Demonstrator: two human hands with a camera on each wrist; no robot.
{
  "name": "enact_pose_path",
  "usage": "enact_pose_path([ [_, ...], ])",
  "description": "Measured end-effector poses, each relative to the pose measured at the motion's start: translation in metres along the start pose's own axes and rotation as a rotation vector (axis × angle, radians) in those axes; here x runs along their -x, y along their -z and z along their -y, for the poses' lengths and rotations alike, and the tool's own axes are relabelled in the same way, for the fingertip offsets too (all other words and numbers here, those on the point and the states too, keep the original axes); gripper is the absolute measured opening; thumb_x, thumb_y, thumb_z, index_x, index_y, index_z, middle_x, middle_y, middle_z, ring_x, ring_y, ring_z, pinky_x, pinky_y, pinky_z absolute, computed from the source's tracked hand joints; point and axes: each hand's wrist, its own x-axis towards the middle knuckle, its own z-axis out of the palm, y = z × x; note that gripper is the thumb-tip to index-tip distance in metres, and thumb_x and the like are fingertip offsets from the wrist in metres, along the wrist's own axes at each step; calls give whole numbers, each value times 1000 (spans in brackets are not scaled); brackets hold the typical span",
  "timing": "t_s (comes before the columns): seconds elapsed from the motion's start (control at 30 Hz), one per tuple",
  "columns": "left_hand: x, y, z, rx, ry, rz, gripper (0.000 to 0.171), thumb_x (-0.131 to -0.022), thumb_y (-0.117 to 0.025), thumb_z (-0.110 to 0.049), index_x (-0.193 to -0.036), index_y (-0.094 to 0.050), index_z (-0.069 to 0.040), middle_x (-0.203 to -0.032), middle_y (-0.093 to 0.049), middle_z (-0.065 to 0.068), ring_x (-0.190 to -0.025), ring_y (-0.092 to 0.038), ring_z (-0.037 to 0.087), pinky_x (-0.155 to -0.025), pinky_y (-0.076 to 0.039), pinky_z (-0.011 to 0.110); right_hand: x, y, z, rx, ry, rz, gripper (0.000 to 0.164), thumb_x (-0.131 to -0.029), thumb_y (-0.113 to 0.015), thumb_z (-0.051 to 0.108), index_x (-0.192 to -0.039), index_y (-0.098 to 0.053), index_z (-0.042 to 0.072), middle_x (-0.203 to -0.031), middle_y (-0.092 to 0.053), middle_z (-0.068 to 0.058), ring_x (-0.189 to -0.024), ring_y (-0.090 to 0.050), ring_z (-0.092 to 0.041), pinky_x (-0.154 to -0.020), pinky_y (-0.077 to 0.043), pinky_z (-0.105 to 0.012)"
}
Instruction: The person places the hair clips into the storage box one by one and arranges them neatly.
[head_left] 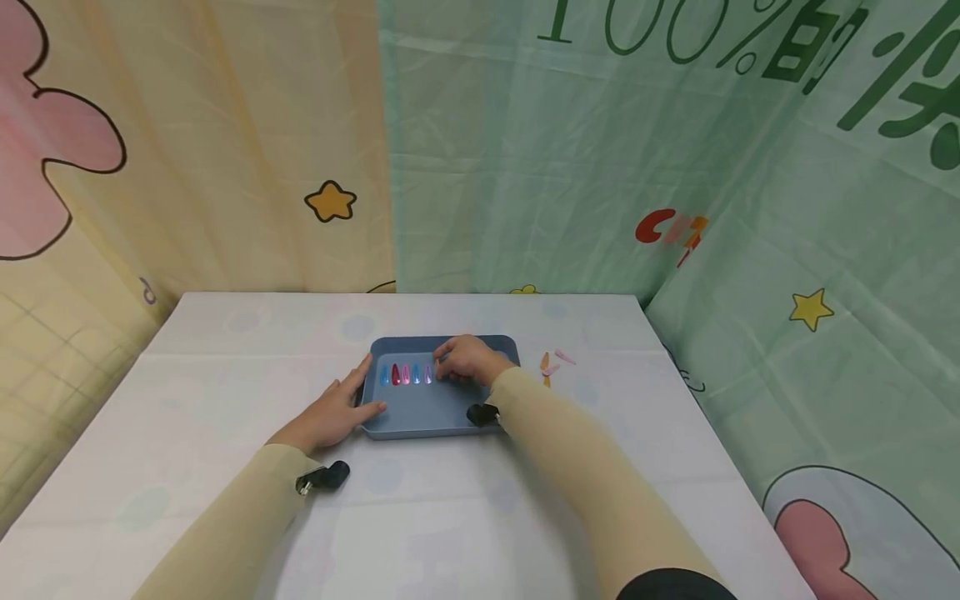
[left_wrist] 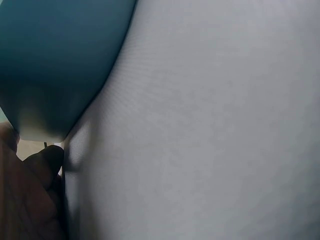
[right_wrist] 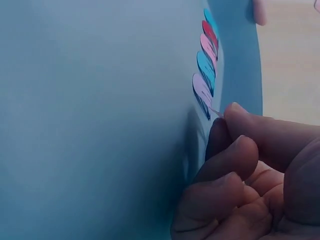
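Observation:
A blue-grey tray [head_left: 431, 429] lies on the table with a row of snap hair clips [head_left: 407, 374] in it, blue, red, pink and lilac. At the row's right end my right hand [head_left: 472, 360] pinches a small thin piece, likely another hair clip [right_wrist: 215, 112], between thumb and forefinger; only its pale tip shows, close by the lilac clip [right_wrist: 201, 91]. My left hand [head_left: 336, 414] rests at the tray's left side, fingers stretched along the outer edge and thumb over the near left corner. Part of that hand [left_wrist: 37, 185] appears beside the tray in the left wrist view.
Several loose pink and orange clips [head_left: 551, 368] lie on the white tablecloth [head_left: 420, 517] to the right of the tray. Printed curtains [head_left: 510, 167] hang behind the table and along its right side. A small black device [head_left: 326, 477] sits at each wrist.

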Motion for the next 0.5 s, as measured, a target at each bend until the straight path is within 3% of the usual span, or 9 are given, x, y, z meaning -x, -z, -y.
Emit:
enact_pose_path([
  [0.23, 0, 0, -1, -8, -4, 0, 99, -100, -59, -65, -170, 4, -35, -178, -4, 15, -159, 6, 56, -125, -1, 76, -6, -3, -2, 29, -44, -6, 41, -89, -81, 6, -129, -75, 10, -74, -62, 0, -60, -51, -13, -53, -42, -25],
  [0.5, 0, -1, -1, -5, -8, -2, 99, -101, -60, -62, -170, 4, -33, -178, -4, 16, -160, 6, 55, -127, 1, 73, -9, -5, -5, 95, -23, -19, 42, -88, -83, 6, -129, -76, 11, -74, -62, 0, -57, -52, -13, -51, -44, -25],
])
